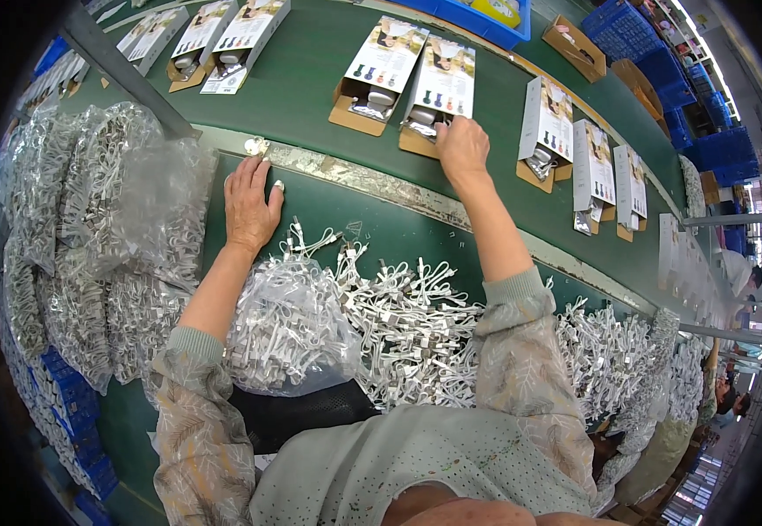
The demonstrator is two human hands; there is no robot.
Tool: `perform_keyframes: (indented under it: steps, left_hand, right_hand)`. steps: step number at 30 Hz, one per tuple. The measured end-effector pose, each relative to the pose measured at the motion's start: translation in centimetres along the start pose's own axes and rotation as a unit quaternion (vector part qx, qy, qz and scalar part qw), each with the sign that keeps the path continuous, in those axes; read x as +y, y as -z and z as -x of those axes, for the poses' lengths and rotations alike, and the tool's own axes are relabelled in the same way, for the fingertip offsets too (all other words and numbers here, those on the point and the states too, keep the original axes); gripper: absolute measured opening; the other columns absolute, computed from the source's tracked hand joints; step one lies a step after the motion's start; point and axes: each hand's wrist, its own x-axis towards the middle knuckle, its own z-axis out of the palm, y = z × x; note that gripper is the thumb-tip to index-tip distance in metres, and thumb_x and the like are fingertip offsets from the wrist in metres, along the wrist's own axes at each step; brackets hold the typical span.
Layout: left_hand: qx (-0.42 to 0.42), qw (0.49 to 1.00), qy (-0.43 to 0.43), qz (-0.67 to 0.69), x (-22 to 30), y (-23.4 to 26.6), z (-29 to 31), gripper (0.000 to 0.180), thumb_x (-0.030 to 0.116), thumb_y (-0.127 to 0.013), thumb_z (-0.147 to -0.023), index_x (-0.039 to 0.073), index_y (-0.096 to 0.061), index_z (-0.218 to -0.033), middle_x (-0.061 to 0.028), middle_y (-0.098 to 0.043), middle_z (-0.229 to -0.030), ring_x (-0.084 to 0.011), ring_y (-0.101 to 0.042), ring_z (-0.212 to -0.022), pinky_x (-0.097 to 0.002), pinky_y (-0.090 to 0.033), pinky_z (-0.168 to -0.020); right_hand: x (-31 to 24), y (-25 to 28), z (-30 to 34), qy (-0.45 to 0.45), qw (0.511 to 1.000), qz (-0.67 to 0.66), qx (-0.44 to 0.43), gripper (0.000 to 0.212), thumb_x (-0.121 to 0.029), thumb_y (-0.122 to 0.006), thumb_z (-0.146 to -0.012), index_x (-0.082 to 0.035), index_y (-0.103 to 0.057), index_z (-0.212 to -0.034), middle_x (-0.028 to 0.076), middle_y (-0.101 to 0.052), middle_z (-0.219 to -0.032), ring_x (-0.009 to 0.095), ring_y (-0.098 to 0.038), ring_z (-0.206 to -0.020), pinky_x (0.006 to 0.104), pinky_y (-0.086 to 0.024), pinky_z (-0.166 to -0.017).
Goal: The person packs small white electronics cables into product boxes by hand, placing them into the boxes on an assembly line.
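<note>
My left hand (254,206) lies flat with fingers stretched out, its fingertips at the metal rail edging the green work surface. White coverings show on its thumb tip and one finger. My right hand (464,153) reaches over the rail to the open lower end of a white printed box (448,79). Its fingers are curled in at the box's corner; what they hold, if anything, is hidden. Inside that open end show a white rounded item and silvery wrapping. Below my hands spreads a heap of short white cables (412,333), with more in a clear plastic bag (289,329).
More open printed boxes (390,57) stand along the green belt (311,88). Clear bags of cables (100,193) pile up at left beside a grey metal post (127,70). Another cable heap (605,355) lies at right. A blue crate (469,19) sits beyond the belt.
</note>
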Motion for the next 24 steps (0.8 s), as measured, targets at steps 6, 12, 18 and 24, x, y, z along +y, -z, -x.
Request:
perform_keyframes:
  steps: [6,12,18,24]
  left_hand:
    - [0.008,1.000,-0.003,-0.007,-0.5,-3.9,1.1,0.046,0.018,-0.058,-0.080,0.002,-0.049,-0.122,-0.0136,-0.047,-0.128,-0.0308,-0.039,-0.124,-0.0442,-0.029,-0.104]
    - [0.015,1.000,-0.010,-0.016,1.9,-4.6,1.0,0.045,0.017,-0.059,-0.079,0.002,-0.049,-0.121,-0.0139,-0.047,-0.127,-0.0311,-0.040,-0.123,-0.0439,-0.030,-0.103]
    - [0.015,1.000,-0.010,-0.006,4.8,-2.4,-1.4,0.044,0.016,-0.059,-0.079,0.001,-0.049,-0.120,-0.0154,-0.048,-0.126,-0.0323,-0.041,-0.122,-0.0444,-0.031,-0.103]
    - [0.010,1.000,-0.008,0.002,4.8,-1.3,-1.5,0.044,0.015,-0.058,-0.079,0.001,-0.049,-0.120,-0.0154,-0.047,-0.128,-0.0322,-0.040,-0.123,-0.0443,-0.030,-0.104]
  right_hand:
    - [4.3,2.6,8.2,0.180,0.950,-0.131,-0.218,0.020,-0.016,-0.062,-0.082,-0.002,-0.065,-0.097,0.016,-0.066,-0.087,0.031,-0.063,-0.081,0.0389,-0.050,-0.073]
    - [8.1,7.3,13.5,0.095,0.906,-0.128,-0.392,0.020,-0.019,-0.064,-0.080,-0.002,-0.068,-0.090,0.013,-0.067,-0.079,0.026,-0.063,-0.070,0.0329,-0.049,-0.066]
    - [10.3,11.9,8.9,-0.095,0.879,-0.342,-0.318,0.016,-0.015,-0.064,-0.084,0.002,-0.066,-0.085,0.001,-0.062,-0.072,0.007,-0.054,-0.063,0.0213,-0.045,-0.058]
    - [9.1,9.0,5.4,-0.154,0.906,-0.390,-0.067,0.023,-0.021,-0.067,-0.083,0.001,-0.065,-0.084,0.001,-0.061,-0.071,0.006,-0.054,-0.061,0.0216,-0.046,-0.057]
